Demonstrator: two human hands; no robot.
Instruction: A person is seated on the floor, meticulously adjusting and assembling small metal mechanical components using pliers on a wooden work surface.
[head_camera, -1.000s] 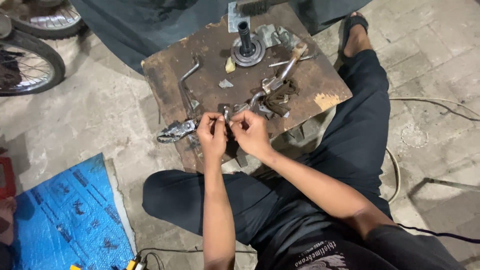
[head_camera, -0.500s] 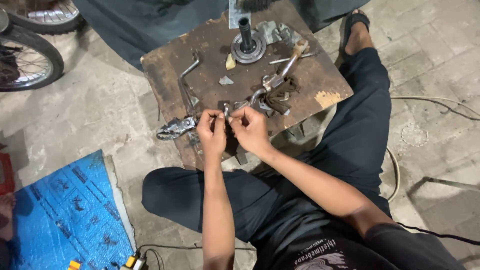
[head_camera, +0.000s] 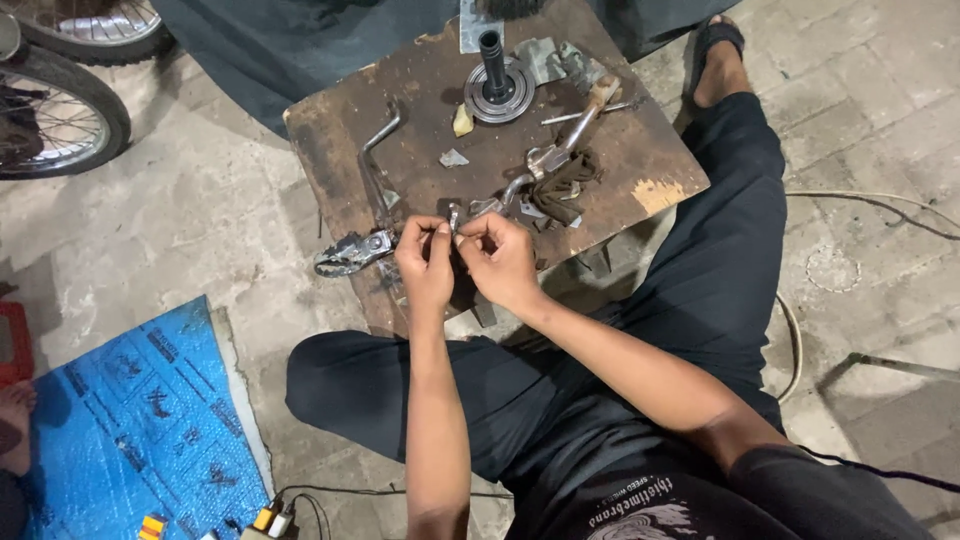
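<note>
I'm pinching a small metal part (head_camera: 455, 222) between both hands, left hand (head_camera: 425, 262) & right hand (head_camera: 498, 258) w/ fingertips clenched on it, right at the near edge of the worn wooden board (head_camera: 420, 90); little free board in front, bare concrete to the left gives room. On the board I count 1 bearing w/ upright shaft (head_camera: 497, 85), 1 wood-handled hammer (head_camera: 570, 135), 1 bent rod (head_camera: 378, 140), 1 toothed foot peg (head_camera: 352, 252) hanging off the near-left edge, 1 dark rag (head_camera: 562, 190). Blue printed plastic sheet (head_camera: 120, 420) lies bottom left, red box (head_camera: 12, 345) at far left edge, 2 spoked wheels (head_camera: 60, 110) top left.
</note>
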